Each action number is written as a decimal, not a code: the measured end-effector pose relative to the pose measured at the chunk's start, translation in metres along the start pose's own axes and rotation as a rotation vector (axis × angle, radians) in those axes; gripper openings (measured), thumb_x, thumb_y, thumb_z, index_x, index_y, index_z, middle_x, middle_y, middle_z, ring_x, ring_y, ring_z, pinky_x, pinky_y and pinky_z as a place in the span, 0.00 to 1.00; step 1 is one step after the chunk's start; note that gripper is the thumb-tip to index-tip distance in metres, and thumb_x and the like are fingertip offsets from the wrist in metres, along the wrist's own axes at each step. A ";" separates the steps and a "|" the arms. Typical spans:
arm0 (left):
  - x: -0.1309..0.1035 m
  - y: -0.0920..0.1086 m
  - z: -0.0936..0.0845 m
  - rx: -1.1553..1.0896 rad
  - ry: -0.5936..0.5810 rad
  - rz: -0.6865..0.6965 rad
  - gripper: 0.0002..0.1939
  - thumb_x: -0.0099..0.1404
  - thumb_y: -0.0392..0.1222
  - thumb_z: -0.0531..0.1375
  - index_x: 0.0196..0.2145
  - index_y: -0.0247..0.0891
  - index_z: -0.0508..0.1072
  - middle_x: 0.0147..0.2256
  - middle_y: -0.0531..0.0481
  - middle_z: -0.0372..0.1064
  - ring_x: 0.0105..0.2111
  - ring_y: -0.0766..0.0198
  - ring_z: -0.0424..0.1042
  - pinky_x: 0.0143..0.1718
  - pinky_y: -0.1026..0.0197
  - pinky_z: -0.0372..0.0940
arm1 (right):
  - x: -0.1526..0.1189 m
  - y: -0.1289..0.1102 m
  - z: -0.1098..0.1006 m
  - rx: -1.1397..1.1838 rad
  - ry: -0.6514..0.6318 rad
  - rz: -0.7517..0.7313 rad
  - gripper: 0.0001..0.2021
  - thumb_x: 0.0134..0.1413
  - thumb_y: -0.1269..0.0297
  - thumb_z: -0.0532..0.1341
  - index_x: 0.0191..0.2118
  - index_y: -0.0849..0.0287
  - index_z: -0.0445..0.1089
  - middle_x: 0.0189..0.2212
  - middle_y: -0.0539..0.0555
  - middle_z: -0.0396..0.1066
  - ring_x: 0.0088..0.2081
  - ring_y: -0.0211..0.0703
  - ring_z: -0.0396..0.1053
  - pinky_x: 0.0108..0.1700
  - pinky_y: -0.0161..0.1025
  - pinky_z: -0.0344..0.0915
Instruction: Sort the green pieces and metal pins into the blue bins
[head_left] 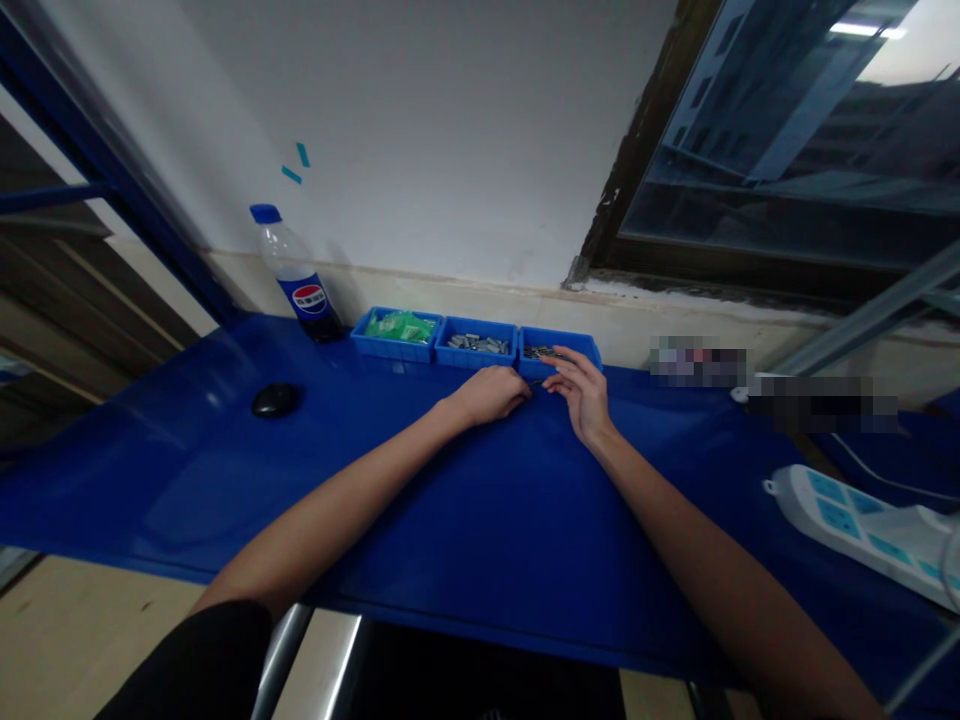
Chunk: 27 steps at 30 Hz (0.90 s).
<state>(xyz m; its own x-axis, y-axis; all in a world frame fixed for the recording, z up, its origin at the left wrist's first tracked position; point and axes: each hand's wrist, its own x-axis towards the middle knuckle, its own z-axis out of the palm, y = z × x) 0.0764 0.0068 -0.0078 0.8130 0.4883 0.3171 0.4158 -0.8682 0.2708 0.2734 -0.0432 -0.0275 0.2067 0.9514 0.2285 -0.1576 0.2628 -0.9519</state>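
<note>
My left hand (496,394) is closed, knuckles up, just in front of the blue bins. A small dark, thin piece (536,383) shows between my two hands; it is too small to name. My right hand (583,392) pinches at its other end with thumb and finger, while the upper fingers stretch out over the front of the right bin (577,352). That bin holds small dark metal pieces (538,351), partly hidden by those fingers. Short silvery metal pieces (480,343) fill the middle bin (472,358). Green plastic packets (403,326) lie in the left bin (394,349).
A cola bottle (304,290) stands at the back left of the blue table (450,540). Nearer lies a black computer mouse (276,400). On the right is a white power strip (862,525). A wall and window (780,150) close off the back.
</note>
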 end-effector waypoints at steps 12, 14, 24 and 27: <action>0.001 0.006 0.007 0.087 -0.064 0.140 0.13 0.72 0.35 0.57 0.49 0.36 0.79 0.50 0.39 0.78 0.52 0.54 0.75 0.53 0.56 0.68 | 0.000 -0.004 0.003 0.045 0.100 -0.006 0.11 0.51 0.61 0.64 0.41 0.55 0.77 0.34 0.54 0.80 0.25 0.40 0.70 0.33 0.40 0.65; 0.002 0.006 0.005 0.065 -0.064 0.107 0.11 0.70 0.32 0.57 0.43 0.37 0.80 0.45 0.40 0.79 0.47 0.56 0.77 0.50 0.58 0.69 | 0.000 -0.004 0.002 0.034 0.100 -0.004 0.11 0.51 0.61 0.64 0.40 0.55 0.77 0.33 0.54 0.79 0.25 0.40 0.69 0.33 0.41 0.65; 0.000 -0.001 -0.004 -0.046 0.045 0.043 0.14 0.66 0.27 0.56 0.45 0.36 0.77 0.38 0.44 0.77 0.35 0.60 0.76 0.38 0.62 0.67 | 0.000 -0.002 0.001 0.056 0.075 0.016 0.11 0.51 0.61 0.64 0.41 0.55 0.77 0.32 0.54 0.79 0.25 0.40 0.70 0.32 0.40 0.66; 0.003 -0.004 -0.004 -0.185 0.170 0.033 0.16 0.64 0.28 0.60 0.49 0.35 0.75 0.40 0.44 0.76 0.36 0.62 0.76 0.40 0.62 0.68 | 0.001 -0.002 0.002 0.062 0.068 0.023 0.11 0.50 0.61 0.65 0.40 0.56 0.77 0.30 0.53 0.79 0.25 0.40 0.70 0.31 0.40 0.65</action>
<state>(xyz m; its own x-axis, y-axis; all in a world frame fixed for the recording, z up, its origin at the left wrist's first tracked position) 0.0756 0.0122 -0.0048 0.7385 0.4810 0.4724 0.2953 -0.8607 0.4147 0.2724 -0.0428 -0.0249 0.2675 0.9445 0.1905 -0.2217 0.2528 -0.9418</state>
